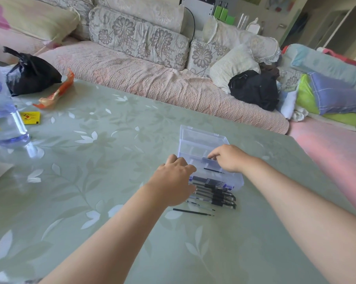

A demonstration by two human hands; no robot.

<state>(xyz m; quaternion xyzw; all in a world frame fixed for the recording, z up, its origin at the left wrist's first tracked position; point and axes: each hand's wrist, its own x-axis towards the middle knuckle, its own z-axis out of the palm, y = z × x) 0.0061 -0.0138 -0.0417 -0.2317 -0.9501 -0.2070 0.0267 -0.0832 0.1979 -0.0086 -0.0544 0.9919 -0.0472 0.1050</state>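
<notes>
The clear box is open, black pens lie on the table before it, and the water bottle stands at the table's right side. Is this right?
Not quite: in the head view the water bottle stands at the left side of the table. The rest holds.

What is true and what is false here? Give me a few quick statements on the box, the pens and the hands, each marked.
1. The clear box has its lid open. True.
2. The right hand pinches a dark piece over the box. True.
3. The black pens stand upright in a cup. False: they lie in a row on the table in front of the box.
4. The water bottle stands right of the box. False: it stands far to the left.
5. The left hand grips the water bottle. False: it is at the box's left side, over the pens.
6. A thin refill lies alone on the table, nearer the camera than the pens. True.
</notes>
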